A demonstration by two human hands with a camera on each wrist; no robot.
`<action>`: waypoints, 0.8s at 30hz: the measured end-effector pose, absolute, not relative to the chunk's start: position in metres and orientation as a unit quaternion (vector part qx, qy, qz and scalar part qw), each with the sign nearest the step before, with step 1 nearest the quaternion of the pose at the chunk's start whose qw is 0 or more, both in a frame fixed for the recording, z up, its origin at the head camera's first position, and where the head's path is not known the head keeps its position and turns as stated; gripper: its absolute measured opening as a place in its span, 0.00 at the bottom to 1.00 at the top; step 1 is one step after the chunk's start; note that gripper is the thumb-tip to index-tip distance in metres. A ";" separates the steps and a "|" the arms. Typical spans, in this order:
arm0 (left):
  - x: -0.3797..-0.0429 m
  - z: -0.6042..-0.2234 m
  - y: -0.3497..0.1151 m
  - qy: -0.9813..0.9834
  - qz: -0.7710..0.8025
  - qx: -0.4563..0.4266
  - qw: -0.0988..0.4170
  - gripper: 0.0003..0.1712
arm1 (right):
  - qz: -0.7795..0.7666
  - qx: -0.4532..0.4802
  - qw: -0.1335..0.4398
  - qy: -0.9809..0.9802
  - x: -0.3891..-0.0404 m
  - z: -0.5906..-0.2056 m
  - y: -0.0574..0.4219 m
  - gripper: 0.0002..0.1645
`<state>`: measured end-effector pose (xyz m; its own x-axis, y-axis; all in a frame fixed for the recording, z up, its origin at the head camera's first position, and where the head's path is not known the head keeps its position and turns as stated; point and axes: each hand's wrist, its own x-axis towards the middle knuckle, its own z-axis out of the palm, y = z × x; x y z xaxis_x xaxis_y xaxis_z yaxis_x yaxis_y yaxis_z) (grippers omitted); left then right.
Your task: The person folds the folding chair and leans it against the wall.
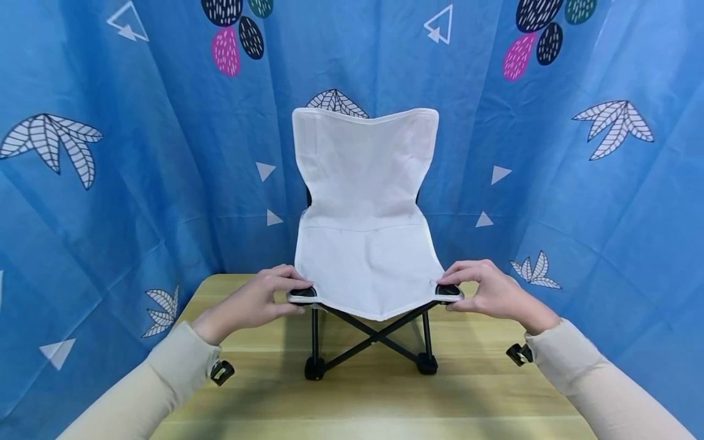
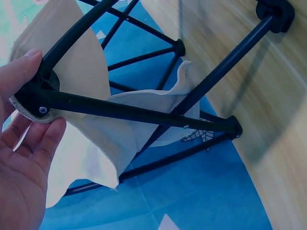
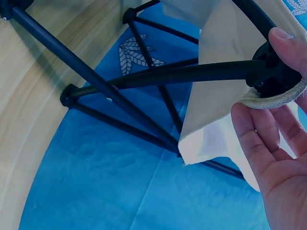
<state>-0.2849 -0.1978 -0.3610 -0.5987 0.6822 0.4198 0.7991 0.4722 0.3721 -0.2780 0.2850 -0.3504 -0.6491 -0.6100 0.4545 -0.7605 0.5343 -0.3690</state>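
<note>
The chair (image 1: pixel 370 266) stands upright and unfolded on the wooden table (image 1: pixel 374 409), in front of a blue patterned curtain (image 1: pixel 220 159), its white cloth (image 1: pixel 368 177) stretched over a black frame (image 1: pixel 375 336) whose front bars cross in an X. The left hand (image 1: pixel 255 299) pinches one front corner of the seat, fingers above and thumb below. The right hand (image 1: pixel 491 292) grips the opposite front corner in the same way. Both arms wear pale sleeves (image 1: pixel 572 357).
</note>
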 end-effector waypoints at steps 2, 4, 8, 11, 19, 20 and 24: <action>-0.286 -0.360 -0.197 -0.848 -0.276 -0.439 0.111 0.27 | 0.280 0.396 0.137 -0.864 -0.278 -0.349 0.284 0.25; -0.287 -0.359 -0.196 -0.847 -0.275 -0.441 0.115 0.26 | 0.283 0.396 0.136 -0.863 -0.278 -0.348 0.283 0.24; -0.288 -0.356 -0.194 -0.851 -0.268 -0.438 0.112 0.26 | 0.287 0.400 0.131 -0.861 -0.278 -0.345 0.281 0.24; -0.289 -0.353 -0.192 -0.855 -0.263 -0.434 0.109 0.26 | 0.289 0.404 0.126 -0.859 -0.278 -0.343 0.279 0.24; -0.288 -0.344 -0.188 -0.858 -0.270 -0.427 0.094 0.26 | 0.287 0.402 0.123 -0.861 -0.278 -0.338 0.276 0.24; -0.288 -0.343 -0.188 -0.858 -0.271 -0.426 0.092 0.26 | 0.286 0.403 0.124 -0.860 -0.278 -0.338 0.276 0.24; -0.289 -0.341 -0.187 -0.857 -0.274 -0.427 0.091 0.26 | 0.282 0.410 0.131 -0.858 -0.278 -0.335 0.273 0.24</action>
